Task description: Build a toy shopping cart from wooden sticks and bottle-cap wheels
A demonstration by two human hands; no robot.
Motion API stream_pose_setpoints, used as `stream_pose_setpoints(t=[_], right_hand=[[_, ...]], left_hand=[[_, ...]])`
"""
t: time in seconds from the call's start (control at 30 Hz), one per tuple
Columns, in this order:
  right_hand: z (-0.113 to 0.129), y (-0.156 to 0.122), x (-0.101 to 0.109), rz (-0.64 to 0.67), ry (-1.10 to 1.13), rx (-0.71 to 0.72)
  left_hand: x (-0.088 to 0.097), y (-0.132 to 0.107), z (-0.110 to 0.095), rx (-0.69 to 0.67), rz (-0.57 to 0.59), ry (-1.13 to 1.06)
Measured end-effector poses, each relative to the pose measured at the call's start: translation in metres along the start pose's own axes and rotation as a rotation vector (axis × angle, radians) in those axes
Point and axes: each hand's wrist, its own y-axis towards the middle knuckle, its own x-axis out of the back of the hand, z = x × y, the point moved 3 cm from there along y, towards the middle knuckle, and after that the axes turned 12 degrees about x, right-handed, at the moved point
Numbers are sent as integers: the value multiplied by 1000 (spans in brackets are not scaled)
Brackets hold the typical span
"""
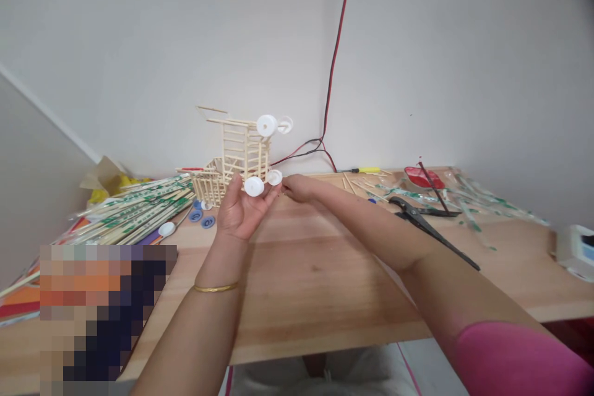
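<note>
My left hand (239,210) holds up a small cart built of thin wooden sticks (239,142), tilted with its wheels toward the right. White bottle-cap wheels sit on it, a pair at the top (266,125) and a pair at the bottom (254,186). My right hand (299,189) is closed close beside the lower right wheel (275,177); its fingertips are largely hidden, so what they grip does not show. Behind the cart stands another stick structure (208,182) on the table.
Bundles of wrapped chopsticks (139,210) lie at the left, near blue caps (208,222) and a white cap (166,229). At the right are black-handled scissors (431,223), loose sticks (357,185), plastic wrappers (482,204) and a white box (575,250). A cable (331,74) runs down the wall.
</note>
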Motion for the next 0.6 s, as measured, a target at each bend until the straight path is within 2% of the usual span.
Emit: stream_pose_setpoints(t=[0.23, 0.47, 0.6], right_hand=[[21, -31, -2, 22, -11, 146], [44, -92, -6, 80, -50, 141], [54, -130, -13, 88, -74, 176]], left_hand=[[0, -1, 2, 24, -11, 5], [-1, 0, 6, 26, -24, 9], [-4, -1, 10, 32, 7, 35]])
